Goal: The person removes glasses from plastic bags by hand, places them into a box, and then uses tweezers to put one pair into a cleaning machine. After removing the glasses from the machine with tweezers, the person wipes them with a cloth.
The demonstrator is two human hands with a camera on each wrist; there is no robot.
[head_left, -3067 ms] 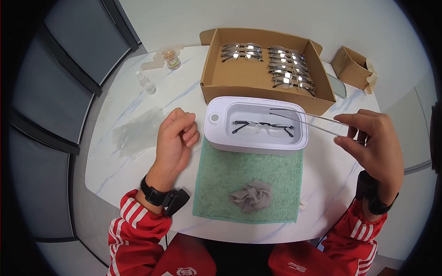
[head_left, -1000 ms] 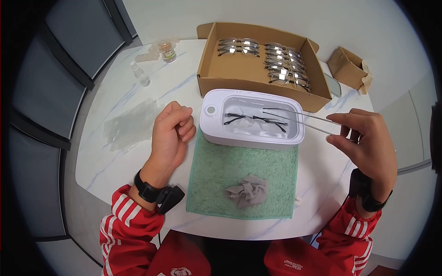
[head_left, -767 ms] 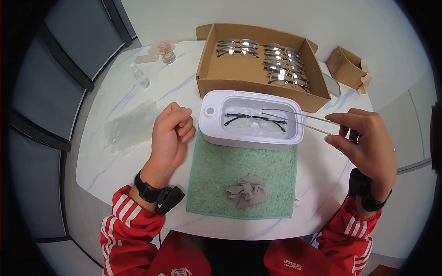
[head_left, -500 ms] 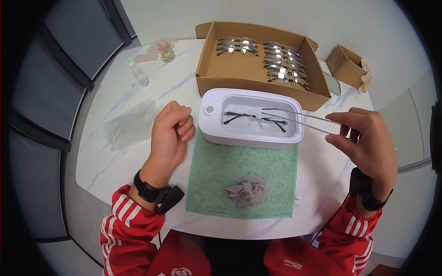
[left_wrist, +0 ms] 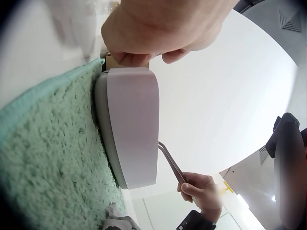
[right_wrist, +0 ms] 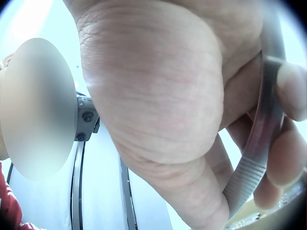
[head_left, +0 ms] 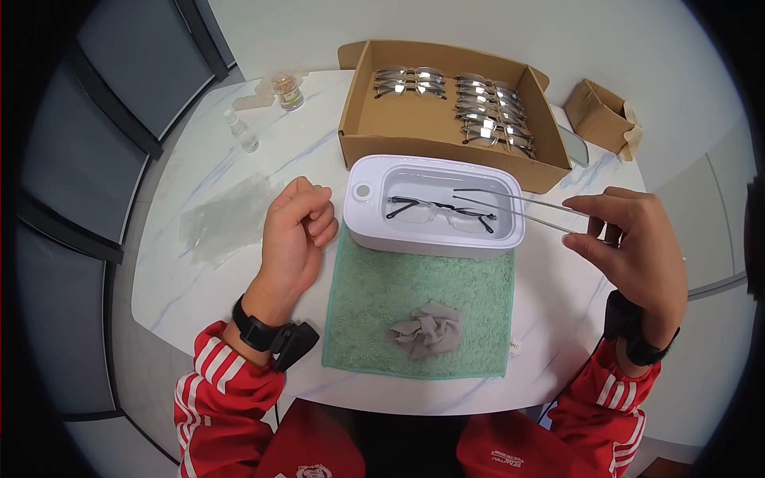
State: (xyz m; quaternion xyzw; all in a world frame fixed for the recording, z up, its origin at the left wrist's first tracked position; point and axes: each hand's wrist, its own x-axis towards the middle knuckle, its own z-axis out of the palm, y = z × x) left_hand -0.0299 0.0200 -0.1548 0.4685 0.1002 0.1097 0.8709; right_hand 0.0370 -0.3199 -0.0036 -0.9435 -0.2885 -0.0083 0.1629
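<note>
In the head view, a white ultrasonic cleaner (head_left: 368, 222) stands at the back of a green towel (head_left: 398, 291), with rimless eyeglasses (head_left: 406, 201) lying in liquid in its basin. My right hand (head_left: 629, 235) pinches long metal tweezers (head_left: 546, 205) between thumb and fingers. Their spread tips reach over the right rim, above the eyeglasses' middle. Left of the cleaner, my left hand (head_left: 296, 227) has its fingers loosely curled around nothing. The left wrist view shows that hand (left_wrist: 168, 24) close beside the cleaner's side wall (left_wrist: 134, 124). Tweezers (right_wrist: 254, 163) lie against my fingers in the right wrist view.
Behind the cleaner, a cardboard box (head_left: 446, 150) holds two columns of eyeglasses. A grey cloth (head_left: 430, 331) lies crumpled on the towel. Clear plastic bags (head_left: 227, 219), a spray bottle (head_left: 242, 131) and a jar (head_left: 288, 92) are at left; a small carton (head_left: 603, 119) sits at back right.
Bright ripples in the basin one second ago have settled. The head view has shifted slightly since the earliest frame. Both hands and the tweezers keep nearly the same pose.
</note>
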